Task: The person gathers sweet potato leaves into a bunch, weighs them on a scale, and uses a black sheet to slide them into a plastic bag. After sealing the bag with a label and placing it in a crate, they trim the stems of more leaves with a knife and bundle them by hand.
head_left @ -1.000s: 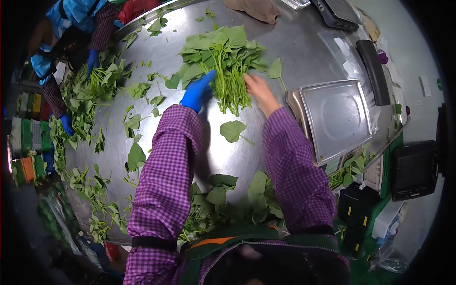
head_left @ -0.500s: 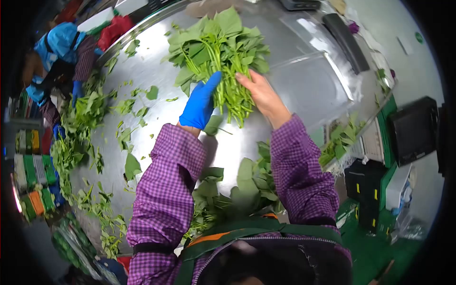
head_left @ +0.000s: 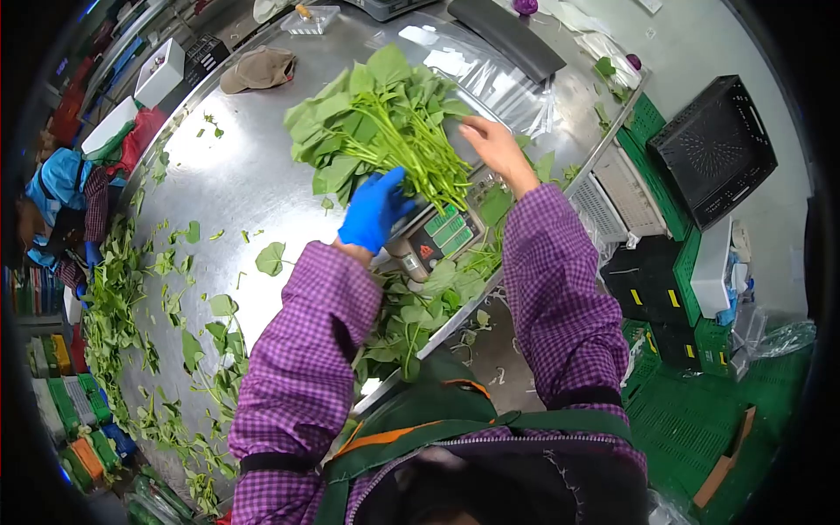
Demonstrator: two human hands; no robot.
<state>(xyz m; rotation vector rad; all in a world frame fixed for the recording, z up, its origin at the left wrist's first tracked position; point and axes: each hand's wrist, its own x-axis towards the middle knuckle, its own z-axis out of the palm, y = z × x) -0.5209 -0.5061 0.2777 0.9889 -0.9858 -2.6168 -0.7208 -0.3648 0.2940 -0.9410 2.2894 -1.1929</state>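
A thick bunch of leafy greens [head_left: 385,131], its leaves pointing away and its cut stems toward me, lies over a digital scale [head_left: 442,234]. The scale's panel with green displays shows just below the stem ends. My left hand [head_left: 374,210], in a blue glove, is at the left side of the stems with its thumb and fingers apart. On the other side, my bare right hand [head_left: 499,153] has its fingers stretched out beside the stems. Loose leaves [head_left: 429,306] lie around the near side of the scale.
Leaves and stems [head_left: 118,297] are strewn along the left of the metal table [head_left: 210,166]. A cap [head_left: 259,70], a plastic tub [head_left: 311,19] and clear bags [head_left: 490,83] lie at the back. Another person [head_left: 66,201] works at the left. Crates [head_left: 656,289] stand at right.
The bunch has moved rightward over the table and now lies over the scale. Both my hands have loosened from its stems. My view has turned to the right.
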